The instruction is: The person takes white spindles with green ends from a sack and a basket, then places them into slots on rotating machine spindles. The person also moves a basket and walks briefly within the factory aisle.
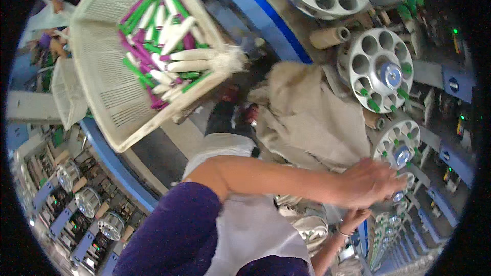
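Observation:
My left hand [369, 183], at the end of a bare forearm and purple sleeve, reaches across to the right beside a round metal magazine [398, 145] with green tube tips in its holes. Motion smears its fingers, so its grip is unclear. Just below it is my right hand [354, 220], with a thin band at the wrist. Its fingers are bent together near the left hand; what they hold, if anything, does not show. A beige cloth [312, 117] drapes beside the machine, close to my left forearm.
A cream plastic basket [97, 76] at upper left holds several yarn bobbins [179, 36] on green and purple tubes. Along the right runs a row of machine units with round magazines [381, 69]. Another machine row [87, 199] stands at lower left. People are at far left.

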The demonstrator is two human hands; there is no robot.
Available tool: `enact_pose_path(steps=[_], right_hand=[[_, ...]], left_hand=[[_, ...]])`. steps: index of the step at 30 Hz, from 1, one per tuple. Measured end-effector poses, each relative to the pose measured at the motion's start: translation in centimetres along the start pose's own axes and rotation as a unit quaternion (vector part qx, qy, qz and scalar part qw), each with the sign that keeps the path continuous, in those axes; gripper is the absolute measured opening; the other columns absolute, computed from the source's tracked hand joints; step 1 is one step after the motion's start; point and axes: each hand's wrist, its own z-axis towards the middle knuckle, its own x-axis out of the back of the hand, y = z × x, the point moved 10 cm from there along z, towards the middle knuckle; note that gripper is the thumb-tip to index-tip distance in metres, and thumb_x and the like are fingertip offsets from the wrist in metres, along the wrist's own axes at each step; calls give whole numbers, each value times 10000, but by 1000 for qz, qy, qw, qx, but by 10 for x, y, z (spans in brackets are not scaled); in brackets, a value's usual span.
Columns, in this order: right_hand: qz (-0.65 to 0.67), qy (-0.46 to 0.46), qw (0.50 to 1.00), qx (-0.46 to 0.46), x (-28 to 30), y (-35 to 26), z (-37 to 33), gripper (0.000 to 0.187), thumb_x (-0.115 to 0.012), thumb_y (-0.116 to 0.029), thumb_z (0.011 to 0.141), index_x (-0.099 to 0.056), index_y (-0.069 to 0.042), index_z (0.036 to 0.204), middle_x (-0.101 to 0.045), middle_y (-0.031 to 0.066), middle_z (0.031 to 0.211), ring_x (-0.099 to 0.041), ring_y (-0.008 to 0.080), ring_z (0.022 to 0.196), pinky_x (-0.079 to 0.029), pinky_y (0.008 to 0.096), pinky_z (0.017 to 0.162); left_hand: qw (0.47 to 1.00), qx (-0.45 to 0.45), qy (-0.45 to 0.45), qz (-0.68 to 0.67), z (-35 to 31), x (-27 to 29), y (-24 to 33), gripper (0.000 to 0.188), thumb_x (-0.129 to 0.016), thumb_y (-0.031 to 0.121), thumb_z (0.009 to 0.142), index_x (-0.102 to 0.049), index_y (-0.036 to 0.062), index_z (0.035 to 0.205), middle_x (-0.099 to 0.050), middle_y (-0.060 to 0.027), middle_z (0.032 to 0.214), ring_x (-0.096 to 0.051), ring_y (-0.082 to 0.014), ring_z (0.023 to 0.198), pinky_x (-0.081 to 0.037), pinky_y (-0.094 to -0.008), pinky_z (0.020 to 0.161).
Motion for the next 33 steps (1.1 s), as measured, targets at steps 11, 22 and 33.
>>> enact_pose_path(steps=[11, 22, 33], right_hand=[[60, -201, 975, -70, -129, -42, 12, 435, -670, -189, 770, -546, 34, 1122, -602, 54, 1004, -546, 151, 857, -436, 284, 791], [62, -84, 989, -109, -134, -109, 15, 431, -706, -187, 743, -573, -5, 1110, -621, 56, 990, -559, 163, 837, -447, 309, 762], [189, -87, 973, -98, -186, -144, 7, 426, -641, -117, 761, -532, 43, 1141, -612, 90, 1003, -570, 182, 869, -449, 304, 797]], left_hand=[[844, 191, 368, 339, -213, 333, -45, 225, -573, -68, 717, -555, 30, 919, -555, -129, 914, -554, -307, 883, -447, -383, 793], [747, 407, -140, 508, -338, 344, -314, 896, -785, 194, 616, -316, 42, 1363, -483, -185, 1175, -542, -374, 1016, -457, -453, 845], [807, 475, 90, 340, -325, 441, -139, 954, -732, 240, 584, -294, 216, 1431, -490, -200, 1127, -542, -357, 1004, -478, -458, 823]])
